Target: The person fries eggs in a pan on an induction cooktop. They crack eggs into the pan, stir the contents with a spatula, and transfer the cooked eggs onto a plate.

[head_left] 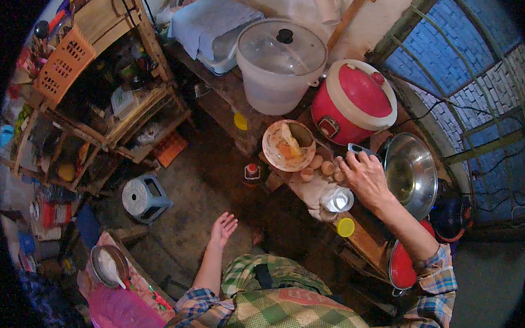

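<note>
Right hand (365,177): fingers curled, at the eggs' right side; whether it grips one cannot be told. Left hand (223,226): spread, palm up, well apart from the table (367,247). Brown eggs (317,162): clustered on the table, between the right hand and a patterned bowl (270,152). Silvery container (337,200): on a pale cloth (313,195). Yellow lid (346,227): near the container. Steel basin (417,173): right of the right hand. Red rice cooker (357,94): behind the eggs.

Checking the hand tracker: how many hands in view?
2: the left hand, open, right of the plastic stool; the right hand, between the patterned bowl and the metal basin. No others show.
</note>
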{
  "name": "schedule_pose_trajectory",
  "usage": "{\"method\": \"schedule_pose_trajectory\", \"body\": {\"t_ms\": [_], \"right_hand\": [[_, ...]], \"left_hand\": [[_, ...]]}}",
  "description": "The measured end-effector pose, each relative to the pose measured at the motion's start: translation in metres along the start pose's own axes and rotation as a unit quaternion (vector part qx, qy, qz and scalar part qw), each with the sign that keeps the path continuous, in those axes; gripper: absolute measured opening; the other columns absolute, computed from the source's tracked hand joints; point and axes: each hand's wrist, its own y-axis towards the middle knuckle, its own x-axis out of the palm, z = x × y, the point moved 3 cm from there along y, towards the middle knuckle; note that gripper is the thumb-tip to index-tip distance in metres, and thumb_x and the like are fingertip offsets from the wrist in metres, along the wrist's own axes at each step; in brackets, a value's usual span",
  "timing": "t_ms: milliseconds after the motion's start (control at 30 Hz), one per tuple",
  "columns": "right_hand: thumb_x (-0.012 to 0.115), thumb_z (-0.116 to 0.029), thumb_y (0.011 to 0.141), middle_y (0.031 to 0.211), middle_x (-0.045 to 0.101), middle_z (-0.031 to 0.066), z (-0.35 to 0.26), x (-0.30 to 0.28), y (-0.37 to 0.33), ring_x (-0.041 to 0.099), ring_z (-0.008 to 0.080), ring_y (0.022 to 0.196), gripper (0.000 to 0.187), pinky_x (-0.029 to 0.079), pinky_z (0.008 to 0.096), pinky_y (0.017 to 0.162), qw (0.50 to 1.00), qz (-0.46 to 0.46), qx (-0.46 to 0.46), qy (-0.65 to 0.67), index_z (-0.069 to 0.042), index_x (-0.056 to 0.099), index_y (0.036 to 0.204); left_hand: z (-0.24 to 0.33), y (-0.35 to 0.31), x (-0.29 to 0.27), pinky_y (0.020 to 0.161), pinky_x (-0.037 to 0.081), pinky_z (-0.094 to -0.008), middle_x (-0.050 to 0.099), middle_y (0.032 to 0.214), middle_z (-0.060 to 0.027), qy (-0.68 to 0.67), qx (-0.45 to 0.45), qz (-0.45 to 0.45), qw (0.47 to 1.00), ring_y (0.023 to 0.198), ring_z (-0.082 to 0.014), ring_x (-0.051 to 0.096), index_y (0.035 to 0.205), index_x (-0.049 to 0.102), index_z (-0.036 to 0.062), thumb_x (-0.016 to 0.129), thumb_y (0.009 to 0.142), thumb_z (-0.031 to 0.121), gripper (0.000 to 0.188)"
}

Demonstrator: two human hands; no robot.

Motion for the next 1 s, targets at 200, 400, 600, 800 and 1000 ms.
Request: {"method": "schedule_pose_trajectory", "body": {"t_ms": [200,400,600,800,1000], "right_hand": [[0.056,-0.017,0.077,0.09,0.054,0.0056,0.003,-0.013,0.006,0.053,0.0195,0.081,0.028,0.043,0.0307,0.064,0.999,-0.023,-0.028,-0.009,-0.01,0.061,0.104],[0.056,-0.018,0.075,0.089,0.054,0.0053,0.016,-0.027,0.005,0.054,0.0201,0.083,0.031,0.044,0.0316,0.067,0.999,-0.018,0.019,0.032,-0.012,0.06,0.105],[0.059,-0.014,0.074,0.086,0.055,0.0031,0.032,-0.034,-0.017,0.056,0.0203,0.076,0.029,0.047,0.033,0.064,0.988,0.003,0.112,0.111,-0.016,0.062,0.102],[0.067,-0.01,0.072,0.089,0.062,0.0059,0.031,0.0,-0.079,0.061,0.0235,0.081,0.034,0.049,0.0311,0.07,0.858,-0.006,0.316,0.405,-0.014,0.065,0.105],[0.07,-0.009,0.074,0.098,0.065,0.0109,-0.057,0.082,-0.138,0.061,0.0183,0.092,0.033,0.046,0.0294,0.081,0.625,0.126,0.476,0.605,-0.003,0.063,0.106]], "left_hand": [[-0.006,-0.001,-0.01,0.091,0.048,-0.0407,0.049,0.126,-0.0155,0.002,-0.008,0.003,1.0,0.109,-0.031,0.054,0.127,0.042,0.0036,0.046,0.09,0.019,0.04],[-0.007,-0.001,-0.006,0.09,0.049,-0.0401,0.049,0.125,-0.0148,-0.001,0.005,-0.017,1.0,0.107,-0.0301,0.055,0.126,0.043,0.0041,0.048,0.09,0.02,0.039],[-0.01,0.004,-0.008,0.089,0.049,-0.0402,0.051,0.122,-0.0143,0.002,-0.007,-0.017,1.0,0.107,-0.0294,0.055,0.127,0.042,0.0043,0.048,0.088,0.017,0.041],[-0.013,0.005,0.007,0.088,0.05,-0.0409,0.053,0.12,-0.0147,0.015,-0.027,-0.031,0.999,0.105,-0.0301,0.056,0.125,0.043,0.0037,0.05,0.086,0.013,0.041],[-0.019,0.003,0.03,0.087,0.051,-0.0407,0.054,0.118,-0.015,0.078,-0.039,-0.069,0.994,0.105,-0.0303,0.057,0.127,0.04,0.0025,0.05,0.087,0.013,0.042]]}}
